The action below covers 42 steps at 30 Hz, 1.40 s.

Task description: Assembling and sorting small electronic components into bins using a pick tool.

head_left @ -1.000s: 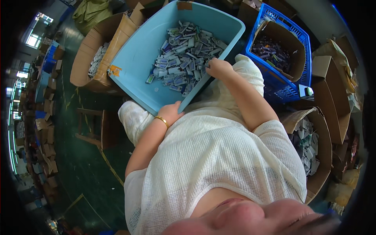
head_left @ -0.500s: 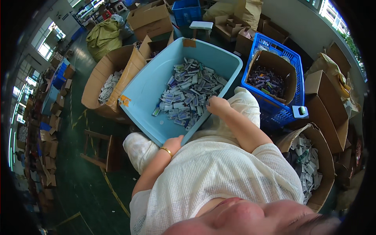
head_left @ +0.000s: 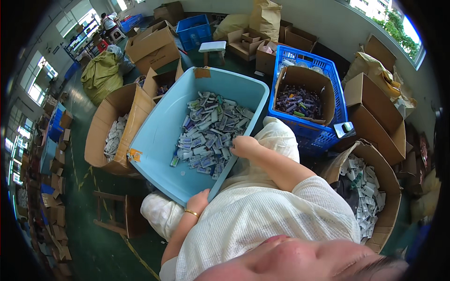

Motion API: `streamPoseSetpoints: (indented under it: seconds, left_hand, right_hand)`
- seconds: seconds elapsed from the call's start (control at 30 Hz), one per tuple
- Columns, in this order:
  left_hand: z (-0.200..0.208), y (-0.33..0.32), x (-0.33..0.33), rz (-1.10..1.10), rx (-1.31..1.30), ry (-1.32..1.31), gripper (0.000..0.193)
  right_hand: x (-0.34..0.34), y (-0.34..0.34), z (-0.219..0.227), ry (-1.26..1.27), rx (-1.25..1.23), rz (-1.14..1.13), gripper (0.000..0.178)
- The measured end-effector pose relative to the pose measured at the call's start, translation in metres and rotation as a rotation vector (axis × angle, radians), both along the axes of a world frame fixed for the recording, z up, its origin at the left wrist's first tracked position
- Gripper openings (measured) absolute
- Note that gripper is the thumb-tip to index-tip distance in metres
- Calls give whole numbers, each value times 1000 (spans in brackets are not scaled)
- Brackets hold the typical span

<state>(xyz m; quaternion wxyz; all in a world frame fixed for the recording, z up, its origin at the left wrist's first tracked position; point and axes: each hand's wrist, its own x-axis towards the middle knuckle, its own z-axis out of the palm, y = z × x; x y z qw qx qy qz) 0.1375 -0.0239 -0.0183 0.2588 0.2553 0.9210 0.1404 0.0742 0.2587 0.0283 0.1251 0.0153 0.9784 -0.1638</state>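
A large light-blue plastic tub rests tilted against my knees. Small white, grey and purple plastic-cased pieces lie heaped along its right half. My left hand, with a gold bangle at the wrist, grips the rim at the tub's near corner. Farther up the right-hand rim, my right hand is closed over the edge, close beside the heap. Its fingertips are partly hidden by the hand itself.
Right of the tub stands a blue crate holding a carton of small dark cylinders. A carton of white casings is at my right side. Another open carton touches the left. A wooden stool stands on the green floor.
The view has tilted up and shifted, so the surroundings sit lower and farther left. Both hands keep their places on the tub's rim, and the heap looks the same.
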Motion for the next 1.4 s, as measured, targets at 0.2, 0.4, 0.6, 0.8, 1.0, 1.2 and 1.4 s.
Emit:
streamPoseSetpoints:
  seconds: [0.2,0.4,0.6,0.8,1.0,1.2,1.4]
  left_hand:
    - [10,1,3,38,89,34,39]
    - [6,-31,-9,566,1023,77,30]
    - [2,-70,-44,1053,536,558,63]
    - [-36,-78,-54,1173,569,325,53]
    - [-37,-66,-51,1216,503,472,50]
    - [-33,-61,-50,1230,541,462,56]
    - [-43,-70,-48,1294,563,454,67]
  right_hand:
    - [-1,0,-14,34,3,20,33]
    - [3,8,-8,11,-81,30,32]
    - [-1,30,-12,159,-379,-160,34]
    - [-17,36,-9,120,-282,-218,28]
    - [-13,29,-26,222,-14,-93,28]
    - [-10,35,-30,296,-44,-27,28]
    - [-9,32,-25,307,-76,-41,28]
